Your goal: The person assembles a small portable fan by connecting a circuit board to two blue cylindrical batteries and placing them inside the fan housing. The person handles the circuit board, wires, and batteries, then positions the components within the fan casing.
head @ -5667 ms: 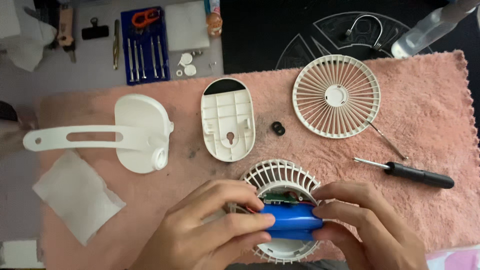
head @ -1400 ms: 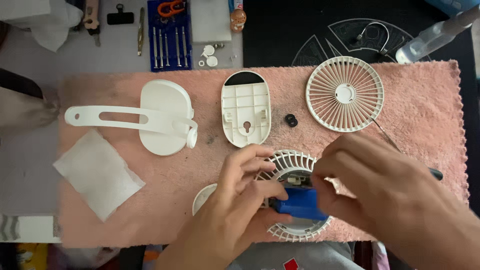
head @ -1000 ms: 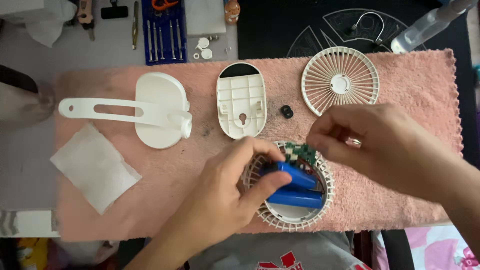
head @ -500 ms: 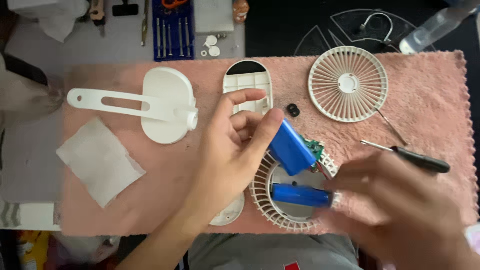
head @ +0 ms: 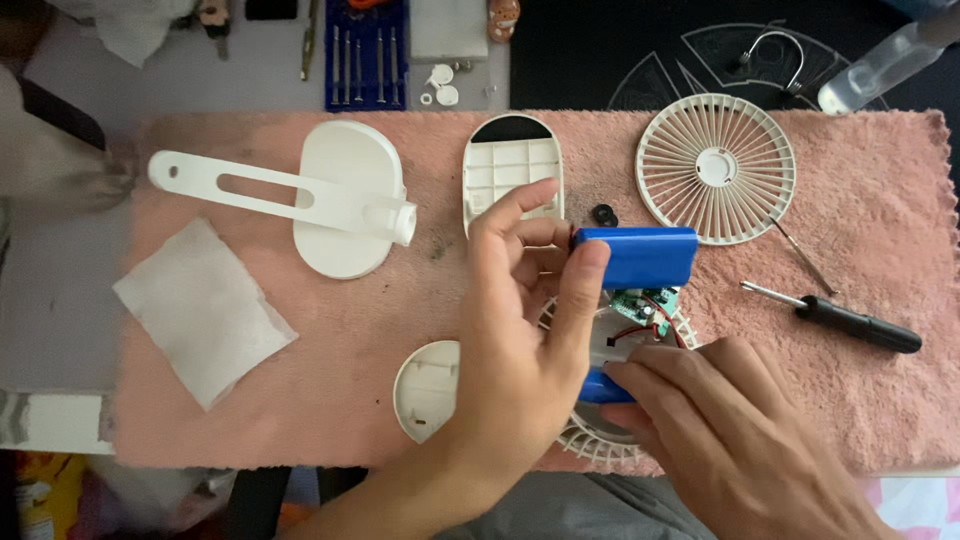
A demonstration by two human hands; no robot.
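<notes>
Your left hand [head: 520, 330] pinches one blue battery cell [head: 640, 256] lifted at 12 o'clock of the fan housing [head: 610, 440]; your right hand [head: 730, 430] curls fingers down on the second cell [head: 600, 385] in it. Those thin wires [head: 650, 330] by the circuit board [head: 645, 300] look tight, so I reckon a harder tug could snap a solder joint.

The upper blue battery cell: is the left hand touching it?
Touching. The head view shows the left hand gripping the upper blue battery cell, its fingers on the cell's left end.
</notes>
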